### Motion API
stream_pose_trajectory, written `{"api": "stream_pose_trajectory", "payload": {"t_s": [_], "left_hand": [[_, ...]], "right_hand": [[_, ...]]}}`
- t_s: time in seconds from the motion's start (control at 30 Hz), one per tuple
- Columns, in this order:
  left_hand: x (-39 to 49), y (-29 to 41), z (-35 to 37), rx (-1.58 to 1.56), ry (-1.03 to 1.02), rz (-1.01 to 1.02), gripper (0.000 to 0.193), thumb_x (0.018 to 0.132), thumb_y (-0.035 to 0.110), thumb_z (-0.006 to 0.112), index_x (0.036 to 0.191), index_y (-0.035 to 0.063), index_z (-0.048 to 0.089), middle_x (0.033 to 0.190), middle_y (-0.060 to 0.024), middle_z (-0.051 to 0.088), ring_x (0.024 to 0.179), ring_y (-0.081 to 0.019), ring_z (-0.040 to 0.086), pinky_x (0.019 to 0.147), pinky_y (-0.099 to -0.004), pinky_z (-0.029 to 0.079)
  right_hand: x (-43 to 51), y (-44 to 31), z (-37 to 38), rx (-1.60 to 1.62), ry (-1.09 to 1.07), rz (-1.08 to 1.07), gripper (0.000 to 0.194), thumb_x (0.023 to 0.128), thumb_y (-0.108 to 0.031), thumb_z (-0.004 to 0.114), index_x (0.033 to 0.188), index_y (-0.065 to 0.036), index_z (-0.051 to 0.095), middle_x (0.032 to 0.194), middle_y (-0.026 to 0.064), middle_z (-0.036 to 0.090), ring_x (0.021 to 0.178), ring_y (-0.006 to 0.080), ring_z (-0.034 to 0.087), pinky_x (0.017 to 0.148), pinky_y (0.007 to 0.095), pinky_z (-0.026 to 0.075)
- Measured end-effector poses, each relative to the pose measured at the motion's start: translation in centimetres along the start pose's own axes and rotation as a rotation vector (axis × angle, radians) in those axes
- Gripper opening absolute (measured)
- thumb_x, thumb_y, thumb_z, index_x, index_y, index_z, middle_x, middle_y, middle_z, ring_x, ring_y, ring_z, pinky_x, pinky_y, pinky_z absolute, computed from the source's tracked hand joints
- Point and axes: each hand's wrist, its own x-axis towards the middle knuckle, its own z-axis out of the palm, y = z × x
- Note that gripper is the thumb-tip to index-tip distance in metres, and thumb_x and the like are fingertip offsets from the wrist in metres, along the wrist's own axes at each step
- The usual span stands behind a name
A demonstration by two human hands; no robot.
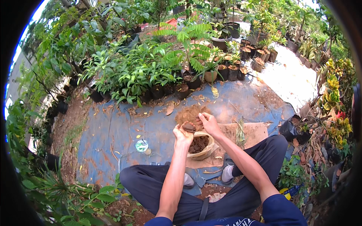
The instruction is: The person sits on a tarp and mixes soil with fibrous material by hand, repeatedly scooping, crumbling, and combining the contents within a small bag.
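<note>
My left hand [183, 135] is turned palm up and cups a dark brown clump [189, 127], which looks like damp soil or potting mix. Just to its right, my right hand [208, 123] is raised with bent fingers; whether anything sits between them is too small to tell. Under both hands stands a pale sack [209, 149] with a rolled-down rim, holding dark brown, crumbly potting mix [198, 144]. Beyond the hands lies a loose heap of light brown fibre [190, 113], perhaps coconut coir, partly hidden by my fingers.
A worn blue tarpaulin [113, 135] covers the ground, with a tan sheet [254, 131] on it. Dry leaf strips [240, 131] lie on the sheet. A clear plastic cup [142, 145] is at left. Bagged plants [181, 91] line the far edge; a black plant bag [291, 128] stands right.
</note>
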Motion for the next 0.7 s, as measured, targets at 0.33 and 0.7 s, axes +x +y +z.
{"api": "stream_pose_trajectory", "payload": {"t_s": [0.33,0.7], "left_hand": [[-0.4,-1.3,1.7,-0.021,-0.119,0.023,0.024,0.093,0.028,0.067,0.106,0.0074,0.062,0.087,-0.0073,0.063,0.072,-0.0133,0.058,0.059,-0.0220,0.051],[0.9,-1.0,-0.7,0.093,-0.173,0.045,0.035,0.094,0.041,0.064,0.077,0.0150,0.048,0.065,0.0009,0.044,0.048,-0.0076,0.039,0.034,-0.0196,0.027]], "right_hand": [[0.2,-0.1,-0.1,0.025,0.030,-0.030,0.034,0.102,-0.028,0.053,0.104,0.003,0.064,0.091,0.0090,0.071,0.077,0.0138,0.064,0.069,0.0292,0.050],[0.1,-0.3,0.4,0.036,0.000,0.050,0.034,0.102,-0.028,0.053,0.105,0.005,0.064,0.087,0.0093,0.070,0.074,0.0140,0.065,0.071,0.0300,0.051]]}}
